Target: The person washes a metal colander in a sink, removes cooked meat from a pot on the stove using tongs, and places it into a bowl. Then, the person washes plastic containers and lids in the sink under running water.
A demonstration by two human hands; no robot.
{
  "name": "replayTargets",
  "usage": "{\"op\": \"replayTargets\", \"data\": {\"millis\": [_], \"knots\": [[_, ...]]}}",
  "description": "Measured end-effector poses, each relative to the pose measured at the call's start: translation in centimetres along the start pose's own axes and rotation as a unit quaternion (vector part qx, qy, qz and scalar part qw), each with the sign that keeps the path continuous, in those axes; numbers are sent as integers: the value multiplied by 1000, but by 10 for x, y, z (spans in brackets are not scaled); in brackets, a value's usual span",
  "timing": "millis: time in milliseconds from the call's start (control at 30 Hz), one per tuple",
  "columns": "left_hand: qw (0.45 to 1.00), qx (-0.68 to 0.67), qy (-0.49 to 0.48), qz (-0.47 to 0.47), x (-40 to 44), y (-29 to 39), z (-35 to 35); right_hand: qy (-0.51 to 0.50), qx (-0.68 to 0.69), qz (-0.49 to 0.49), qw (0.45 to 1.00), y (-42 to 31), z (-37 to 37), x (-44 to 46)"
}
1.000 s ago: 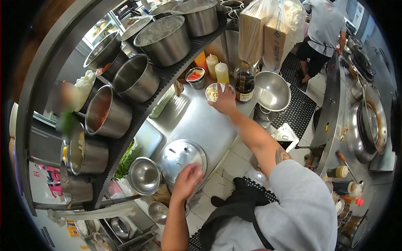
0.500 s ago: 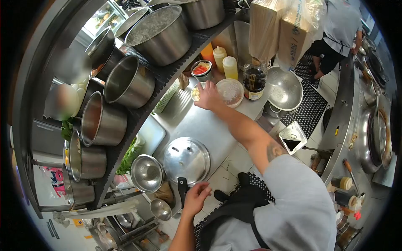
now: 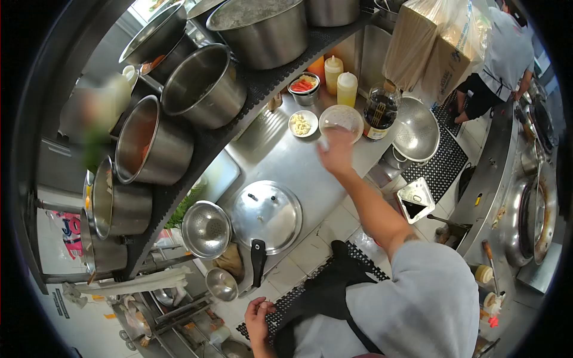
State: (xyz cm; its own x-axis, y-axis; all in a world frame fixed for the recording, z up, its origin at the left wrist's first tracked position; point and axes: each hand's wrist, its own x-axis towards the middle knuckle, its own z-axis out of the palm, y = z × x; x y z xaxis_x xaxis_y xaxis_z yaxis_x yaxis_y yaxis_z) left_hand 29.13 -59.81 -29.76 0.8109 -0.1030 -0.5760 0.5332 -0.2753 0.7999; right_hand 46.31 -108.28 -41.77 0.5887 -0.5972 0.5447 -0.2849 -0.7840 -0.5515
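My right hand [image 3: 338, 151] is blurred by motion at the near edge of a round pale-lidded container [image 3: 340, 119]; whether its fingers grip anything cannot be made out. Just left of that container, a small white bowl [image 3: 303, 124] holds chopped pale-yellow pieces, apart from the hand. Low in the view, my left hand [image 3: 259, 315] hangs with loosely curled fingers, open and holding nothing visible. Above it lie a black handle [image 3: 258, 262] and a large round metal lid [image 3: 267, 216] on the steel counter [image 3: 316, 191].
Squeeze bottles [image 3: 346, 89], a metal cup of red slices [image 3: 304, 87] and a dark sauce jug [image 3: 380, 113] line the back. A colander [image 3: 413, 132] stands right of the jug. Steel pots [image 3: 206, 89] fill the left shelf. Another person [image 3: 504, 56] stands at the far right.
My right hand has moved off the white bowl toward the lidded container, leaving the bowl uncovered. My left hand has dropped lower, away from the black handle. The view has shifted.
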Motion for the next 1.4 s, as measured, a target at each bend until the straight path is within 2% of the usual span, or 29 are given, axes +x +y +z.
{"op": "replayTargets", "data": {"millis": [33,67,100,200,300,400,500,600,700,800,867,967,1033,1100,1167,1267,1300,1400], "knots": [[1000,-8,2,-3,1,-4,0,71,-17,67,995,20,-5,-12],[1000,-17,3,-5,4,-8,0,87,36,215,972,32,-11,-13],[1000,2,-13,0,10,-13,0,100,89,357,924,42,-15,-13],[993,49,-90,50,23,1,16,72,139,478,864,76,4,-12],[982,87,-130,107,35,18,29,32,148,421,894,75,2,-4],[983,57,-129,116,39,32,44,84,211,458,859,80,11,-6],[981,26,-147,125,40,24,53,36,328,480,813,99,18,-11],[978,11,-170,119,43,12,53,81,365,483,792,90,13,-15],[979,-5,-176,100,46,9,50,-16,447,503,740,104,1,-28],[984,-27,-145,97,69,-1,43,-54,453,461,761,70,-37,-40],[988,-10,-108,113,83,3,46,-125,436,449,770,37,-65,-45],[987,-99,-51,112,90,32,63,-219,426,412,775,-22,-105,-53],[976,-181,-94,73,107,38,62,-280,440,381,763,-65,-128,-58],[953,-256,-159,35,117,44,59,-347,466,349,735,-110,-145,-63],[901,-366,-231,-28,104,57,49,-422,472,319,705,-157,-158,-70],[750,-549,-368,37,81,52,24,-513,478,288,652,-227,-154,-90],[720,-593,-358,47,81,39,12,-539,479,280,634,-249,-150,-99],[694,-643,-306,108,63,6,-37,-570,409,172,692,-316,-134,-123]]}}
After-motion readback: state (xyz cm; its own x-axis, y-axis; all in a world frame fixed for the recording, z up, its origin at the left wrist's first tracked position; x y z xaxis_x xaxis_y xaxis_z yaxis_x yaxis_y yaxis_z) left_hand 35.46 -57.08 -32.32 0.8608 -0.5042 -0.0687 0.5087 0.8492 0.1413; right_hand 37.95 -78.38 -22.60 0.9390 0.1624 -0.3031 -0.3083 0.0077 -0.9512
